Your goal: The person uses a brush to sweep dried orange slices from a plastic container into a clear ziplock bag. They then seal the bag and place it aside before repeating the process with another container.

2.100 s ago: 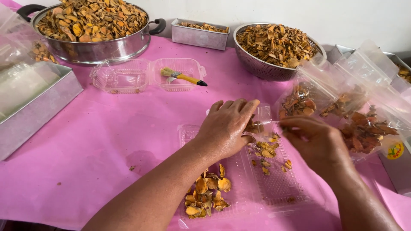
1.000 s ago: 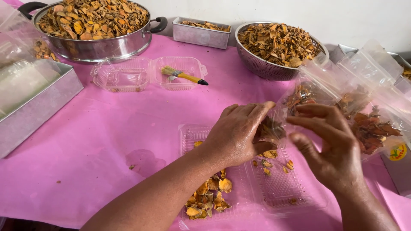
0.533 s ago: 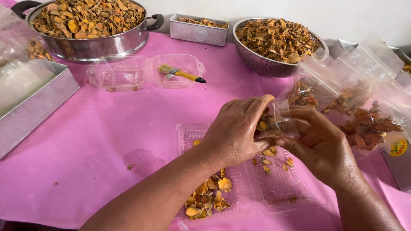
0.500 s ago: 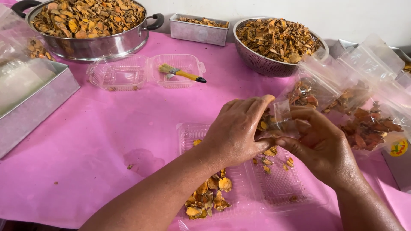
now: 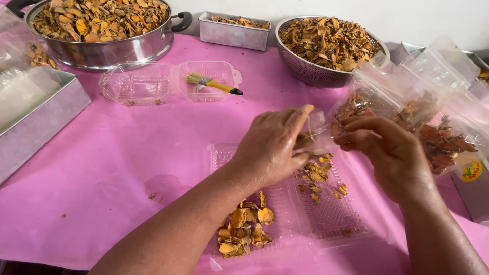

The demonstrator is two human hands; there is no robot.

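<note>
Pink cloth covers the whole table. At the left edge sits a metal tray, and in the upper left a big steel pot is heaped with dried orange slices. Just below it lies an open clear clamshell box with a yellow-handled brush resting in one half.

Lower centre, a second clear clamshell tray lies open, with a small heap of orange slices in its near half and scattered chips in the far half. Directly above it, the left hand pinches one edge of a small clear plastic bag, fingers closed on the film; the right hand is curled with its fingertips at the bag's other side, apparently gripping it too.

Upper centre stand a small metal tin and a steel colander of slices; filled bags pile up at the right.

The thin film looks slippery: if either pinch loosens, the bag could sag and spill pieces onto the cloth rather than into the tray. A sharp tug could also tear the mouth.
</note>
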